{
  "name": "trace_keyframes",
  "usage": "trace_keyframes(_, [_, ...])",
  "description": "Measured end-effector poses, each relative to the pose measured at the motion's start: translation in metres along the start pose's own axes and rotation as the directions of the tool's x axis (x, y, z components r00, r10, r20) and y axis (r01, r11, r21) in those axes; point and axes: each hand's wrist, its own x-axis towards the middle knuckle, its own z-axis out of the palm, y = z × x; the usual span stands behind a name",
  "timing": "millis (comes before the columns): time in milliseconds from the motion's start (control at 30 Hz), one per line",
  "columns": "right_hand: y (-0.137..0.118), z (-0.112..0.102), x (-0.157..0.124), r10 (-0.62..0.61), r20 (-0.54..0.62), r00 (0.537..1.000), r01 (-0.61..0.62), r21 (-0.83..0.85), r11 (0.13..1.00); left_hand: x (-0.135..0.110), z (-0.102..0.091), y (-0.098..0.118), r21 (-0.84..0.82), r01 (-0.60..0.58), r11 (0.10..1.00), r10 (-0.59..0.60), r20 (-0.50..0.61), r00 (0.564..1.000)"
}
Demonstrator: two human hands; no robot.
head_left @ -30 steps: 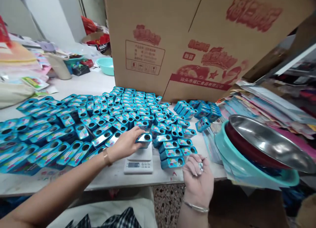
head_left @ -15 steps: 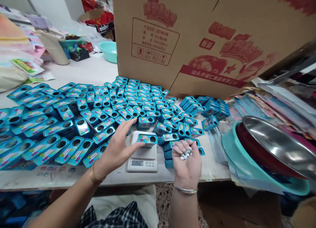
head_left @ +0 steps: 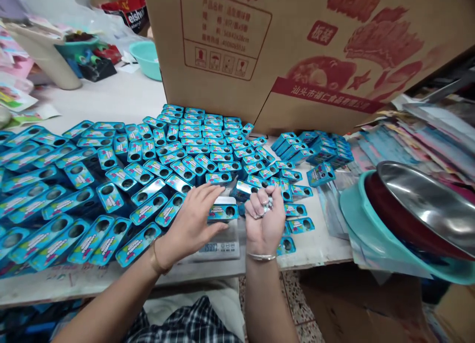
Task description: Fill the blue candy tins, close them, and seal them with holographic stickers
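One left hand, fingers spread wide, empty, beside the blue box on the scale, contact unclear; one right hand, fingers curled around white pellets; advisable: left fingers off the scale for a true reading, pellets firmly cupped against spills.

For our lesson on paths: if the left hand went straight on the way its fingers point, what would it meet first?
The left hand would probably meet the blue printed box just beyond the digital scale, though depth is unclear and it might pass above.
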Motion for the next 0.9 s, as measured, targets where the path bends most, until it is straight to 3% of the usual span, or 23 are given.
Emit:
trace_keyframes(167, [0.010, 0.002, 0.003, 0.000, 0.017, 1.000, 0.000, 0.001, 1.000, 0.014, 0.013, -0.004, 0.066, 0.010, 0.998, -0.014, 0.059, 0.998])
trace_keyframes(433, [0.021, 0.003, 0.004, -0.015, 0.014, 1.000, 0.016, -0.038, 0.999, 0.011, 0.025, -0.008, -0.046, 0.057, 0.997, -0.054, 0.047, 0.997])
trace_keyframes(633, [0.027, 0.009, 0.004, -0.100, 0.005, 0.995, 0.100, -0.151, 0.983, 0.010, 0.021, -0.006, -0.076, 0.048, 0.996, -0.044, 0.051, 0.998])
trace_keyframes(767, [0.024, 0.009, 0.006, -0.023, 0.014, 1.000, 0.024, -0.068, 0.997, 0.012, 0.005, 0.007, -0.165, 0.051, 0.985, -0.065, -0.080, 0.995])
trace_keyframes(833, [0.022, 0.009, 0.006, 0.028, 0.017, 0.999, -0.028, -0.001, 1.000, 0.016, 0.000, 0.017, -0.142, 0.052, 0.988, -0.074, -0.161, 0.984])
trace_keyframes(900, [0.022, 0.010, 0.005, 0.051, 0.014, 0.999, -0.052, 0.047, 0.998, 0.022, -0.001, 0.026, -0.086, 0.032, 0.996, -0.046, -0.169, 0.984])
